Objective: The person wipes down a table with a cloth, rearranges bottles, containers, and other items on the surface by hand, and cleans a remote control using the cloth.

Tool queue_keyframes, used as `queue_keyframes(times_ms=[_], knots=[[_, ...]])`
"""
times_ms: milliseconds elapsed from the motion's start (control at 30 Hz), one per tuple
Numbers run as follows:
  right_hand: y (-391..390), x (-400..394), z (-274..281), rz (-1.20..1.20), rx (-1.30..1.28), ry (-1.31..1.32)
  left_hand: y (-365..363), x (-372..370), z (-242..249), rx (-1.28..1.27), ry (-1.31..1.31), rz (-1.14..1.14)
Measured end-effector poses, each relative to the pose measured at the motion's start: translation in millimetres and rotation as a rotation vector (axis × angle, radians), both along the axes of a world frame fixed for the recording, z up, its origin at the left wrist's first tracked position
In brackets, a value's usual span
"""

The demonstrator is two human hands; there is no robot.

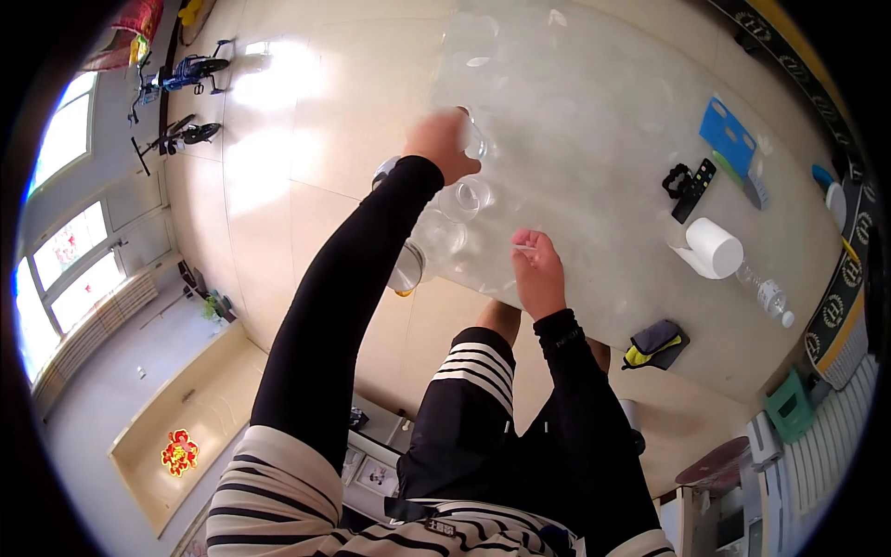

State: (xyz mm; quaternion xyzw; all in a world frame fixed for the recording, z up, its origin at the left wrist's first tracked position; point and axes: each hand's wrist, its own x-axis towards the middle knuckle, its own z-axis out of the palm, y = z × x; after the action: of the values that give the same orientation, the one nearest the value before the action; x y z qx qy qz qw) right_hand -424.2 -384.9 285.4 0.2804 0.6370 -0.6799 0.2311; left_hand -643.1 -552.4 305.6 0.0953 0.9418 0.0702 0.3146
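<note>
Left hand [444,147] out in front, fingers and thumb curved around the side of a clear cup [478,141] on the surface [594,121]; the blur there is heavy, so I can't tell whether that grasp is firm or only a touch. Over to the right hand [538,274], and it's nearer the body, thumb and fingers closed in a pinch on a thin white piece [524,247], its long axis lying roughly crosswise. And here's the line that matters: the cup sits beyond the right hand, forward and to the left, right up against the left hand, clearly the nearer of the two. Just below the left thumb, a second clear cup [471,195], apart from the right hand. Well off to the right, a paper roll [716,245] and a plastic bottle [768,295].
</note>
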Motion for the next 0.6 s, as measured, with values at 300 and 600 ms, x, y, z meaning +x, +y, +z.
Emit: queue_keyframes(times_ms=[300, 600], knots=[[-13.1, 32.4, -19.7, -0.053, 0.115, 0.062, 3.0, 32.4, -30.6, 0.025, 0.031, -0.004], [110.2, 69.2, -47.1, -0.353, 0.335, -0.006, 135.9, 62.9, 4.3, 0.281, 0.320, -0.188]])
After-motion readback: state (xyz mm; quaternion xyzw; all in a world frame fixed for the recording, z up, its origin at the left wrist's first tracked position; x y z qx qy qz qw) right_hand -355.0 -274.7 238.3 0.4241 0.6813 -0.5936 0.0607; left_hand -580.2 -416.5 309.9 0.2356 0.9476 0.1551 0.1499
